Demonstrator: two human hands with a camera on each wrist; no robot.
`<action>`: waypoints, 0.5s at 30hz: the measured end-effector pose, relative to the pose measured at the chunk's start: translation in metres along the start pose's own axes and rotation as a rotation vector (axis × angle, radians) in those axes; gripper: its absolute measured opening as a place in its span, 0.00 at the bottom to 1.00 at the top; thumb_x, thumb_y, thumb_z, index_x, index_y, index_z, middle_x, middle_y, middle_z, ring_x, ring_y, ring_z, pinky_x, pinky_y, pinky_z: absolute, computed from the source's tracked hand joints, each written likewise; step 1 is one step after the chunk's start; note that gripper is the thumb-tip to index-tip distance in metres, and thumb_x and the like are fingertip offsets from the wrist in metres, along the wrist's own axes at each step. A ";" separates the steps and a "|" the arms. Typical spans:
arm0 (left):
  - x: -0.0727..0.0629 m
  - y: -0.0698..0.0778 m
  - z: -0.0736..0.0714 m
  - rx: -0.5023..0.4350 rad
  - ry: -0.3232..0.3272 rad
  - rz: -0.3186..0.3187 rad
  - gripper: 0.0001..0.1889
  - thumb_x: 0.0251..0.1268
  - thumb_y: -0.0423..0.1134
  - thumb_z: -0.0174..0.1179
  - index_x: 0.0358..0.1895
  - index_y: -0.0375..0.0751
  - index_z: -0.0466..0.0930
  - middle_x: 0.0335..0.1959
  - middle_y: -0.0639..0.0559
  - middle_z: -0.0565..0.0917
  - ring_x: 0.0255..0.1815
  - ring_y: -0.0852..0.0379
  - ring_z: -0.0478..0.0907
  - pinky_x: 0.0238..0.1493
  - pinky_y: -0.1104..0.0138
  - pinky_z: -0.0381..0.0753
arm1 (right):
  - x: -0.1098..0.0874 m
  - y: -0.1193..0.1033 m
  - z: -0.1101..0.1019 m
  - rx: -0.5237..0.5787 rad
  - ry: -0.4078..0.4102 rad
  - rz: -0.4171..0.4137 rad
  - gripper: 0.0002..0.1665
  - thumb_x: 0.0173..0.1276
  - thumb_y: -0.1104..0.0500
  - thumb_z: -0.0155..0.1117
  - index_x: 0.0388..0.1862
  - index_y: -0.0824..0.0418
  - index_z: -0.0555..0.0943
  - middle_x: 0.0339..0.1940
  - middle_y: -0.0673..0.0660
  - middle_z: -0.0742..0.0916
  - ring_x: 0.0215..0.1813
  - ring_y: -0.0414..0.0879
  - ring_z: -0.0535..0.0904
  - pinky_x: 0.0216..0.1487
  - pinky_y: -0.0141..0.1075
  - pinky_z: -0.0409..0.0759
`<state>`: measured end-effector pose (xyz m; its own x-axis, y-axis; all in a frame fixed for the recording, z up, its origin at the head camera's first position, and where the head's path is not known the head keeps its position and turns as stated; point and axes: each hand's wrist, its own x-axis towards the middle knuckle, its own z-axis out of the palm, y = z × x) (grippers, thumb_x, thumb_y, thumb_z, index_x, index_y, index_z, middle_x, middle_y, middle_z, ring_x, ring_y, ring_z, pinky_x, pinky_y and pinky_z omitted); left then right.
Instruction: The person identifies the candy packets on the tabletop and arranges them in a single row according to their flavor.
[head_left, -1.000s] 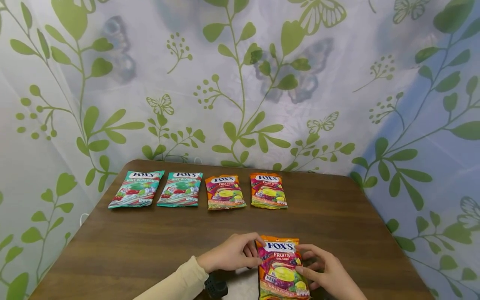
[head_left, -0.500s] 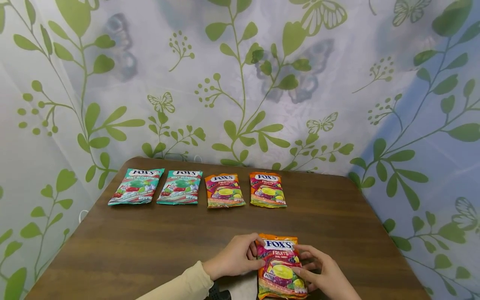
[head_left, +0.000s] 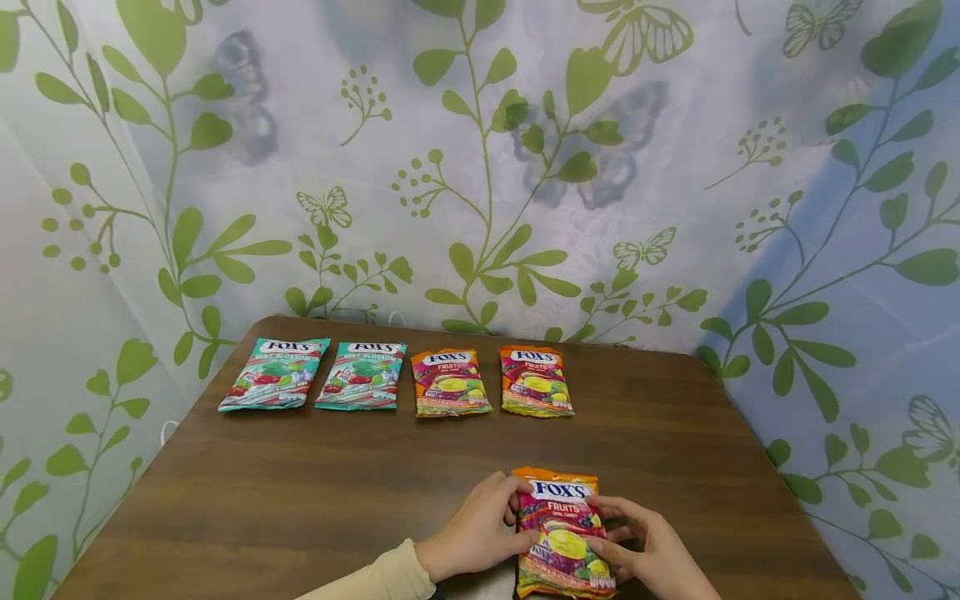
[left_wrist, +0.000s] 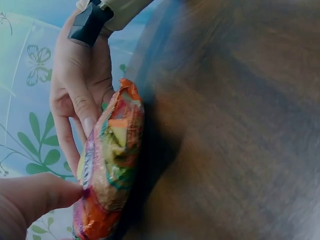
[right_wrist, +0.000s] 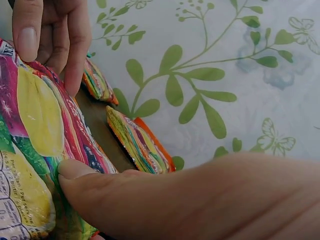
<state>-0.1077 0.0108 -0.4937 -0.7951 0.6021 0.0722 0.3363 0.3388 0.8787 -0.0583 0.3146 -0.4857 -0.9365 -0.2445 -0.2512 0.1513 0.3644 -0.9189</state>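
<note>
An orange and purple bag of Fox's Fruits oval candy [head_left: 561, 533] is at the front of the table, its printed face toward me. My left hand [head_left: 480, 525] grips the bag's left side, thumb on the front and fingers at the upper left corner. On the opposite side my right hand [head_left: 647, 546] holds the edge, its thumb pressed on the printed face. In the left wrist view the candy bag [left_wrist: 112, 165] appears edge-on, puffed and crinkled. The right wrist view shows the right thumb [right_wrist: 95, 187] lying over the bag's front [right_wrist: 37, 145].
Along the back of the brown wooden table [head_left: 315, 475] lie two teal Mint Blossom bags [head_left: 276, 375] [head_left: 363, 377] at left. Two more Fruits bags [head_left: 452, 383] [head_left: 537, 382] lie to their right. A leaf-patterned curtain [head_left: 480, 167] hangs behind the table.
The left hand has shifted slightly right and its thumb lies a little lower on the bag. Both hands keep hold of the bag, and the row at the back stays put.
</note>
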 end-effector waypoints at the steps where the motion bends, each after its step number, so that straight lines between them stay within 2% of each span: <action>1: -0.001 0.000 0.001 -0.002 0.005 -0.005 0.23 0.67 0.40 0.79 0.61 0.40 0.82 0.39 0.59 0.75 0.36 0.65 0.74 0.39 0.72 0.76 | 0.000 0.000 0.000 0.005 0.000 0.001 0.39 0.79 0.59 0.73 0.80 0.74 0.70 0.67 0.73 0.81 0.52 0.56 0.85 0.38 0.50 0.91; 4: -0.002 0.001 0.003 -0.021 0.017 -0.011 0.23 0.66 0.40 0.79 0.61 0.41 0.82 0.40 0.58 0.75 0.37 0.65 0.74 0.40 0.72 0.76 | 0.000 0.001 0.001 0.002 0.006 0.012 0.39 0.79 0.58 0.74 0.79 0.74 0.70 0.68 0.73 0.80 0.52 0.56 0.85 0.38 0.50 0.92; 11: -0.003 0.001 0.006 -0.138 0.005 -0.025 0.24 0.68 0.36 0.78 0.63 0.38 0.80 0.43 0.54 0.71 0.39 0.63 0.74 0.40 0.73 0.82 | -0.001 0.001 0.002 -0.009 0.019 0.013 0.40 0.78 0.57 0.75 0.79 0.75 0.71 0.66 0.71 0.81 0.50 0.56 0.84 0.37 0.49 0.91; 15: -0.003 0.001 0.006 -0.142 0.004 -0.027 0.24 0.68 0.36 0.77 0.63 0.38 0.80 0.43 0.54 0.71 0.38 0.63 0.74 0.40 0.73 0.82 | -0.002 0.002 0.003 0.013 0.016 0.019 0.40 0.78 0.57 0.75 0.79 0.75 0.71 0.64 0.69 0.82 0.50 0.57 0.84 0.38 0.50 0.92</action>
<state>-0.1016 0.0140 -0.4956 -0.8051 0.5911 0.0495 0.2404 0.2489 0.9382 -0.0553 0.3126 -0.4879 -0.9385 -0.2229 -0.2637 0.1732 0.3568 -0.9180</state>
